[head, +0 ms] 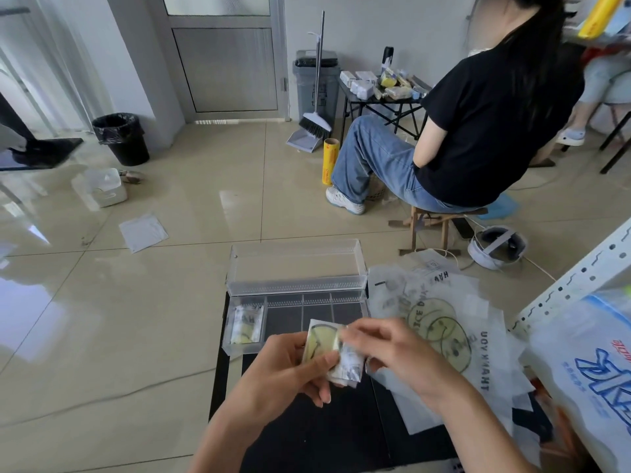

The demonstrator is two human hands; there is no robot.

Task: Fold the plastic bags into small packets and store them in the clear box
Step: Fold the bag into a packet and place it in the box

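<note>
Yellow smiley print is facing up on the folded bag (327, 353), which is held over the black worktop (307, 435), just in front of the clear box (297, 288). Left hand (283, 373) grips it from the left, thumb pressed on top and fingers curled underneath. Right hand (392, 353) pinches the bag's right side with its fingertips, and the rest of that hand is arched over it. The box sits at the worktop's far edge with its lid flipped up and back. One finished packet (246, 324) already stands in the leftmost compartment; the other compartments just show the dark surface through the bottom. A pile of flat bags (440, 322) hangs off the worktop's right edge, touching the box's right end. Further back, another person (478, 131) sits on a small wooden stool (430, 227), facing away.
</note>
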